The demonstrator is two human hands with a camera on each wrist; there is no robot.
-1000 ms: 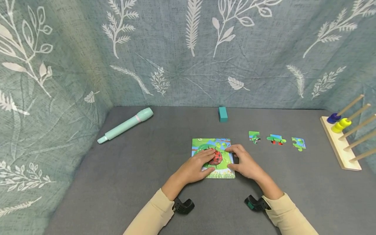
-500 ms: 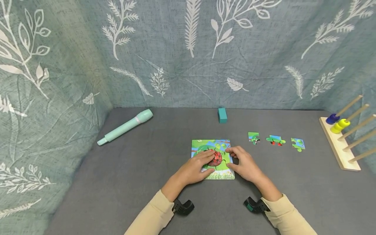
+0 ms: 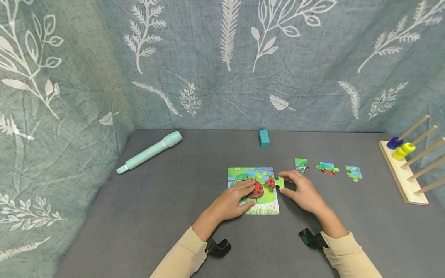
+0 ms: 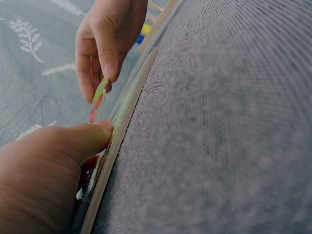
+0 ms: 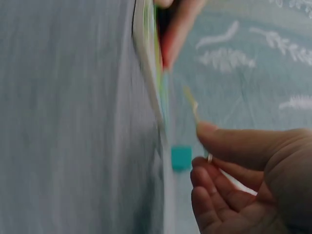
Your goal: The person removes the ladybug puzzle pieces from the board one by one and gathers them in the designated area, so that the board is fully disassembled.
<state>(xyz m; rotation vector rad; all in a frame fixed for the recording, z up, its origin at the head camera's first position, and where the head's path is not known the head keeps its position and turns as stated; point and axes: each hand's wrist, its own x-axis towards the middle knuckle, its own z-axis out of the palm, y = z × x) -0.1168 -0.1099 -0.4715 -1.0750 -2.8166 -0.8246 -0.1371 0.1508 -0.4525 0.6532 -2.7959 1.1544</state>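
A square ladybug puzzle board (image 3: 260, 210) lies on the grey table in the head view. My left hand (image 3: 231, 199) rests spread over its left part, covering some of the picture. Between thumb and fingertips, my right hand (image 3: 303, 192) pinches a green and red puzzle piece (image 3: 280, 183) at the board's right edge. The left wrist view shows that puzzle piece (image 4: 100, 91) lifted and tilted above the board (image 4: 122, 129). In the right wrist view the piece (image 5: 191, 101) appears thin, nearly edge-on, and blurred.
Three loose puzzle pieces (image 3: 327, 168) lie in a row to the right. A teal block (image 3: 264, 138) stands at the back, and a mint-green tube (image 3: 149, 153) lies at the back left. A wooden peg rack (image 3: 403, 173) with blue and yellow beads stands far right.
My right hand has moved to the right from the board, pulling up the puzzle piece it now pinches. My left hand has stayed on the board.
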